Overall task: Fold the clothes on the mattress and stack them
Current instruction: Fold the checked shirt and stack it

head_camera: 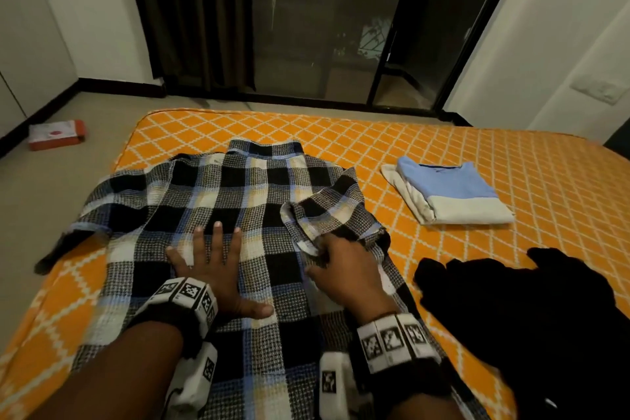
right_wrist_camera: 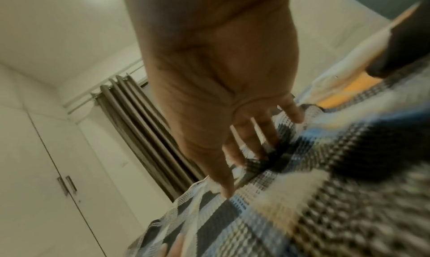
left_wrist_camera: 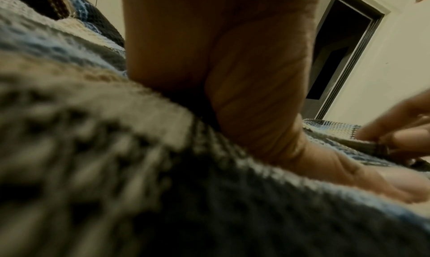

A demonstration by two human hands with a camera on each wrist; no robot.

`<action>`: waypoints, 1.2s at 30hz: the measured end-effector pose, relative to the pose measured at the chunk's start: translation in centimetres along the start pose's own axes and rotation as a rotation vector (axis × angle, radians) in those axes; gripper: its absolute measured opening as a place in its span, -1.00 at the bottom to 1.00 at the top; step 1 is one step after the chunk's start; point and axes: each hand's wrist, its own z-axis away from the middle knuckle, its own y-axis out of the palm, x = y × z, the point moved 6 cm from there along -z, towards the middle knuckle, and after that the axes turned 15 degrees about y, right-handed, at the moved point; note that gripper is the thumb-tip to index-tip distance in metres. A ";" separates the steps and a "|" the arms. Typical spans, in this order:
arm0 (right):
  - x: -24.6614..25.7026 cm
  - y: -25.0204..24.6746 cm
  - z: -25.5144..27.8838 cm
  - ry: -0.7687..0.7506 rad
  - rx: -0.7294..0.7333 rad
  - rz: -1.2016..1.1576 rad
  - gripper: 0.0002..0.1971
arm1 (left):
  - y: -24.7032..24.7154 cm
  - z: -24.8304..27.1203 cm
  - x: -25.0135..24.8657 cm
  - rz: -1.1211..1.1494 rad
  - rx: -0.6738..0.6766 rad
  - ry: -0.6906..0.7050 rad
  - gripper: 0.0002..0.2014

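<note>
Pressing my left hand (head_camera: 213,269) flat, fingers spread, on the back of the checked shirt (head_camera: 218,215), I keep it against the orange mattress (head_camera: 477,160). The shirt lies face down across the near left part of the mattress, collar away from me. My right hand (head_camera: 344,269) rests just beside the left one on the shirt's right sleeve (head_camera: 327,215), which is folded in over the body; the fingers look fairly straight on the cloth, though motion blur hides the tips. A folded blue and cream stack (head_camera: 450,194) sits further right, and a crumpled black garment (head_camera: 518,310) lies nearer me.
</note>
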 end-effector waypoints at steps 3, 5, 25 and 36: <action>-1.2 -0.1 3.1 0.117 0.051 -0.105 -0.43 | -0.3 -0.1 -0.1 -0.010 -0.009 -0.019 0.64; -1.5 -0.5 5.1 0.150 0.022 -0.250 -0.40 | -0.3 0.5 -0.3 -0.035 0.023 -0.039 0.64; -10.5 1.4 0.4 0.268 0.232 -0.833 -0.31 | -16.5 -20.6 -17.9 0.018 -0.321 0.249 -0.42; -10.5 1.1 2.2 0.420 0.081 -0.137 -0.06 | -20.3 -23.7 -18.7 0.182 -0.486 0.300 -0.64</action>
